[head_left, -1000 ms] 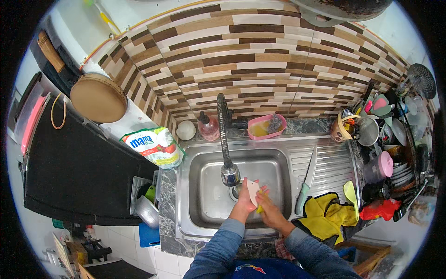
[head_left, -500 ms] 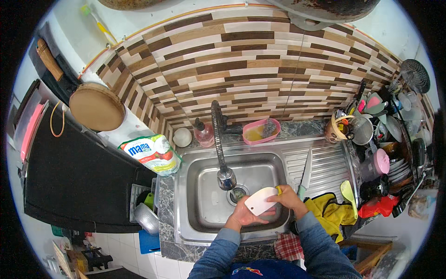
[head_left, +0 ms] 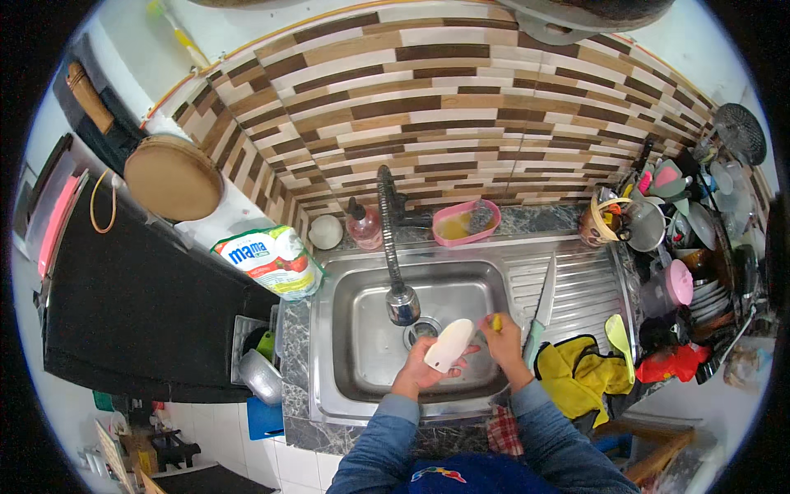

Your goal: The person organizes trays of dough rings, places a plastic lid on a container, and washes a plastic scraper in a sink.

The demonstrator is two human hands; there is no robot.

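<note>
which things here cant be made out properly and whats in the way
In the head view:
Yellow object: mostly covered by the right hand, so its kind is unclear.
Left hand: partly behind the pale flat piece.
Drain: too small to tell what lies in it.
Dark metal vessel: cut off by the upper edge.
Checked cloth: partly behind the right sleeve.

Sink [head_left: 355,362], pouch [head_left: 278,265] to its left, drainboard [head_left: 588,288] to its right
Behind the sink, left to right: bottle [head_left: 364,228], faucet [head_left: 392,247], tub [head_left: 467,240]; over it, left hand [head_left: 418,369] with slab [head_left: 450,344], and right hand [head_left: 504,342]; on the drainboard, knife [head_left: 543,306]; at its front, cloth [head_left: 578,372], with spoon [head_left: 618,336] along the cloth's right; at its back right corner, basket [head_left: 594,226]; right of it, dishes [head_left: 709,309]
</note>
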